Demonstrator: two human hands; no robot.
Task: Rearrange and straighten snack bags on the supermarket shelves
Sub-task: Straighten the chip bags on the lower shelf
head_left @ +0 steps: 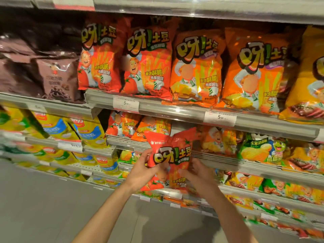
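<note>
Shelves point(175, 109) of snack bags, grey floor point(43, 207), left hand point(140, 170) and right hand point(199, 174) gripping red bag point(172, 155).

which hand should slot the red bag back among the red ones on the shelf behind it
Left, probably. The left hand grips the red bag on the side nearer the small red bags; the right hand is farther away.

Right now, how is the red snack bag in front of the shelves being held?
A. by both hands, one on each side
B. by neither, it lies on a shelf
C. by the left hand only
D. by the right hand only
A: the left hand and the right hand grip opposite sides of the red snack bag, which is off the shelves.
</note>
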